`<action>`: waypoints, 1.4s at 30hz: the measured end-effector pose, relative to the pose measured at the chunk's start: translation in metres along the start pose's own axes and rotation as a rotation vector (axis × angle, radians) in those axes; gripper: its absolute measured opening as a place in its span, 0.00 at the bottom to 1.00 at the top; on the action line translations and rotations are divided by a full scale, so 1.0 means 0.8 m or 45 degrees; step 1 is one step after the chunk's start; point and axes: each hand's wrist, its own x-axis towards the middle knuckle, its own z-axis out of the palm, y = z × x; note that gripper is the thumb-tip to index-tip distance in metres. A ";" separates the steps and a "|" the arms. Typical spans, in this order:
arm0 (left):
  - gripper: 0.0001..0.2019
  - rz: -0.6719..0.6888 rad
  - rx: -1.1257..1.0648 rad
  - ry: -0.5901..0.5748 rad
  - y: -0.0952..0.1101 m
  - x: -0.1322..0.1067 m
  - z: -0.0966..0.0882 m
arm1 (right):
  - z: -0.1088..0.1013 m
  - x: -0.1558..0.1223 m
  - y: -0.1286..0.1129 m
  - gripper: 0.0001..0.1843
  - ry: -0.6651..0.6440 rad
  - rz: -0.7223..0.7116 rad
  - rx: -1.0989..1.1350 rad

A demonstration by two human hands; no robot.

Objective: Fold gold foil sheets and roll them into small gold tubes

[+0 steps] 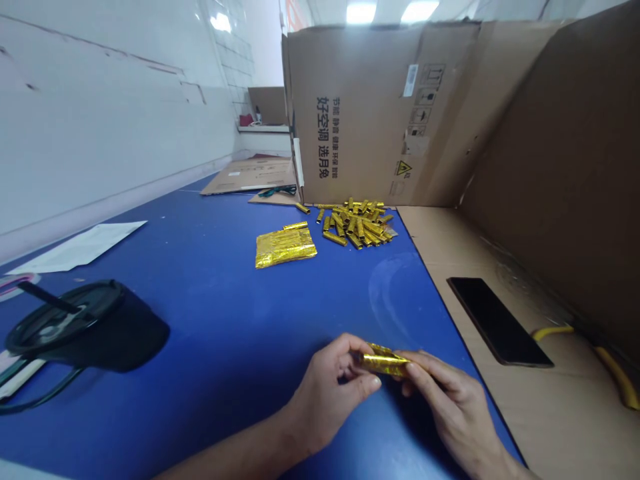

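Observation:
Between my hands, low over the blue table, is a shiny gold foil piece (pixel 384 363), folded into a narrow strip. My left hand (pixel 333 387) has its fingers curled at the strip's left end, the thumb a little apart below it. My right hand (pixel 445 393) pinches the right end between thumb and fingers. Farther back lies a flat stack of gold foil (pixel 286 248), with a small gold piece at its upper edge. Right of the stack is a heap of short folded gold foil tubes (pixel 357 225), lying every which way.
A black lidded cup (pixel 120 327) with a straw stands at the left. White paper (pixel 80 247) lies behind it. On cardboard at the right rests a black phone (pixel 497 320) beside a yellow curved object (pixel 617 377). A large cardboard box (pixel 370 133) walls off the back.

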 end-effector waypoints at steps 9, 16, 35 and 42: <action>0.09 0.119 0.317 0.144 -0.002 -0.002 -0.001 | 0.003 -0.005 -0.005 0.11 -0.047 -0.039 0.079; 0.12 0.075 0.314 0.123 0.004 -0.003 0.001 | 0.005 -0.005 -0.001 0.10 -0.012 0.007 0.117; 0.16 -0.218 0.114 -0.181 0.015 0.008 -0.020 | 0.002 -0.006 -0.002 0.11 -0.082 -0.016 0.115; 0.13 -0.197 0.152 -0.188 0.013 0.005 -0.017 | 0.000 -0.006 -0.001 0.10 -0.064 0.009 0.128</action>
